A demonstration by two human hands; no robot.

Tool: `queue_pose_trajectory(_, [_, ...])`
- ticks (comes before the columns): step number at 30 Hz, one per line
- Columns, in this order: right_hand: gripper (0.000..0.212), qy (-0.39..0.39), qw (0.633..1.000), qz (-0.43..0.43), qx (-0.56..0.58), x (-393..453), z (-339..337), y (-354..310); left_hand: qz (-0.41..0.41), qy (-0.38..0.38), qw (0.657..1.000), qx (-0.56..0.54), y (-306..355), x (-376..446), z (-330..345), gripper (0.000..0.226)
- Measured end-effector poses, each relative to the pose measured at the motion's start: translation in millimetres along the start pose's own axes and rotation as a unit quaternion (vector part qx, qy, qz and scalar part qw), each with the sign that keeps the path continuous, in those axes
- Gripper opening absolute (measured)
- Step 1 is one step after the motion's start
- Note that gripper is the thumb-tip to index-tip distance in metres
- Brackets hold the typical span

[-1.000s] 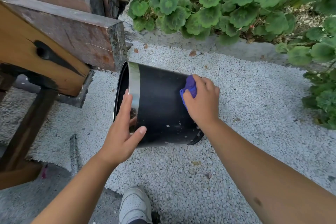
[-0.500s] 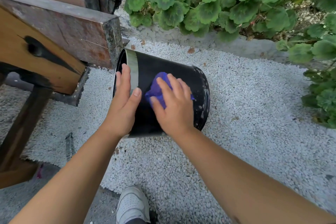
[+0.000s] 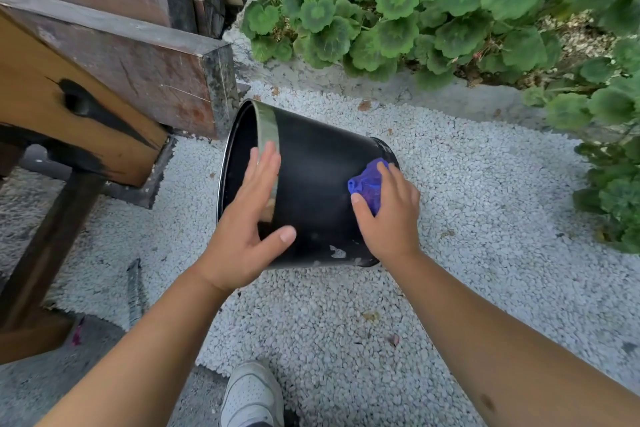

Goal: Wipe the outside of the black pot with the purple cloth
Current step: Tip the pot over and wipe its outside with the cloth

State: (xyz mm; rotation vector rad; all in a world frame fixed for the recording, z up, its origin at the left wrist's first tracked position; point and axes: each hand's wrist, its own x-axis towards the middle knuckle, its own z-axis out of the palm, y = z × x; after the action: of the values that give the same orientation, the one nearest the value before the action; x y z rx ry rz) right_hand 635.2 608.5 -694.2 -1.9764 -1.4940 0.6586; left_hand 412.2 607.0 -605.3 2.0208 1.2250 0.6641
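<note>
The black pot (image 3: 315, 180) lies on its side on white gravel, its open mouth with a shiny metal band facing left. My left hand (image 3: 246, 225) rests flat on the band near the rim, fingers straight and thumb spread over the black wall. My right hand (image 3: 388, 215) presses the bunched purple cloth (image 3: 369, 184) against the pot's wall near its base end, fingers curled over the cloth. White smears show on the pot's lower side.
Stacked wooden beams (image 3: 138, 66) and a wooden bench leg (image 3: 45, 246) stand close on the left. Green leafy plants (image 3: 415, 10) line the far and right sides. White gravel (image 3: 485, 218) spreads around the pot. My white shoe (image 3: 251, 395) is at the bottom.
My right hand has slid the purple cloth from the pot's middle toward its base end on the right. My left hand has flattened on the rim band.
</note>
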Motion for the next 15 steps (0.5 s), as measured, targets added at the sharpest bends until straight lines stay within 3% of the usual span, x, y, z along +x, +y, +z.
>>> queue_pose_trajectory(2, [0.071, -0.034, 0.999, -0.038, -0.007, -2, 1, -1, -0.003, -0.015, 0.999, 0.049, -12, -13, -4, 0.091])
queue_pose_trajectory(4, [0.065, -0.04, 0.997, -0.07, -0.011, -3, 4, -5, -0.045, -0.001, 0.999, 0.03, -17, -19, -8, 0.087])
queue_pose_trajectory(8, [0.06, -0.011, 0.995, -0.081, 0.052, -3, 1, -35, -0.057, 0.005, 0.998, 0.008, -12, -12, -5, 0.077])
queue_pose_trajectory(15, [0.041, 0.035, 0.972, -0.221, 0.075, -30, 16, -102, -0.05, 0.033, 0.997, -0.042, 13, 16, 2, 0.091])
